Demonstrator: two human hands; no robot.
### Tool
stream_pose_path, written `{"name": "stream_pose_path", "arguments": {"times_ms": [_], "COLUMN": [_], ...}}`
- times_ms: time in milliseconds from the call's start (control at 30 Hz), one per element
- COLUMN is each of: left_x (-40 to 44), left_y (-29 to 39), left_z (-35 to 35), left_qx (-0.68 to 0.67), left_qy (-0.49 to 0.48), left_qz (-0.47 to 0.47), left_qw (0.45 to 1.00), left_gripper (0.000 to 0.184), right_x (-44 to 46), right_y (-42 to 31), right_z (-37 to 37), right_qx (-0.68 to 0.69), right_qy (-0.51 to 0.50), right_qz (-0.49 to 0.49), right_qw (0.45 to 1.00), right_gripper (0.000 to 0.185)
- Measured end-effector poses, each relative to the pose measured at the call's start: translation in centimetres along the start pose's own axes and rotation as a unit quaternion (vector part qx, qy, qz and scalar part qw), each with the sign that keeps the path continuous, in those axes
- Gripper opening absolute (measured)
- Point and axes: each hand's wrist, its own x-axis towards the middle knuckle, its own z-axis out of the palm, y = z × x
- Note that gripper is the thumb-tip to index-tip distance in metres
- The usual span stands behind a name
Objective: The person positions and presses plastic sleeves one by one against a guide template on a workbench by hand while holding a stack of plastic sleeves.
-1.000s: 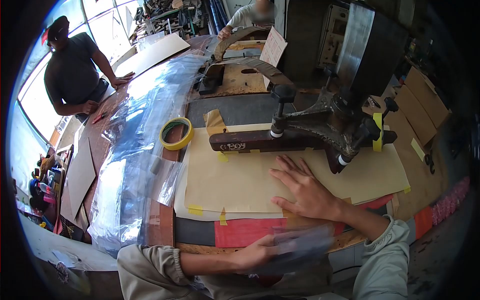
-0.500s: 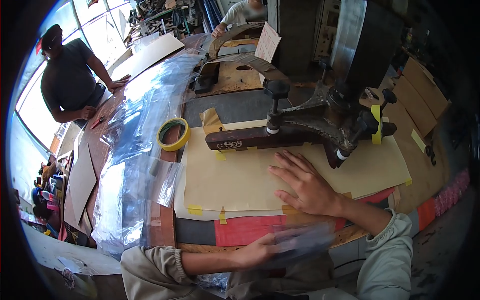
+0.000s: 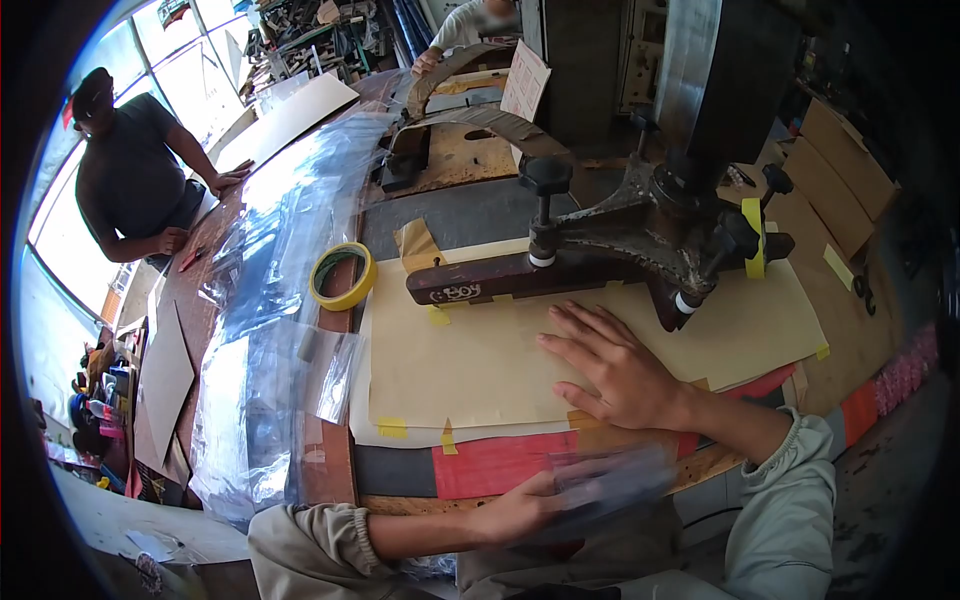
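My left hand, low at the front edge of the table, has its fingers closed on a clear plastic sheet that is smeared by motion. My right hand lies flat with fingers spread on a tan paper sheet. Small pieces of yellow tape mark that sheet's edges. Just beyond my right fingertips, a dark bar of a heavy metal clamp rests across the paper. Red material shows below the paper's near edge.
A yellow tape roll stands left of the paper, beside long clear plastic film. One person is at the far left, another at the back. Cardboard and scissors lie to the right.
The view has shifted slightly. My right hand stays flat on the paper, and my left hand keeps hold of the plastic sheet, which is blurred in both frames.
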Motion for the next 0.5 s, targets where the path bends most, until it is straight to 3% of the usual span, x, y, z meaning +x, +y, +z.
{"name": "stream_pose_path", "arguments": {"times_ms": [500], "left_x": [0.4], "left_y": [-1.3], "left_z": [-0.5], "left_qx": [0.004], "left_qy": [-0.017], "left_qz": [0.027], "left_qw": [0.999], "left_gripper": [0.049], "right_x": [-0.2], "right_y": [0.1], "right_z": [0.1], "right_qx": [-0.002], "right_qy": [-0.005], "right_qz": [-0.007], "right_qw": [1.0], "right_gripper": [0.047]}}
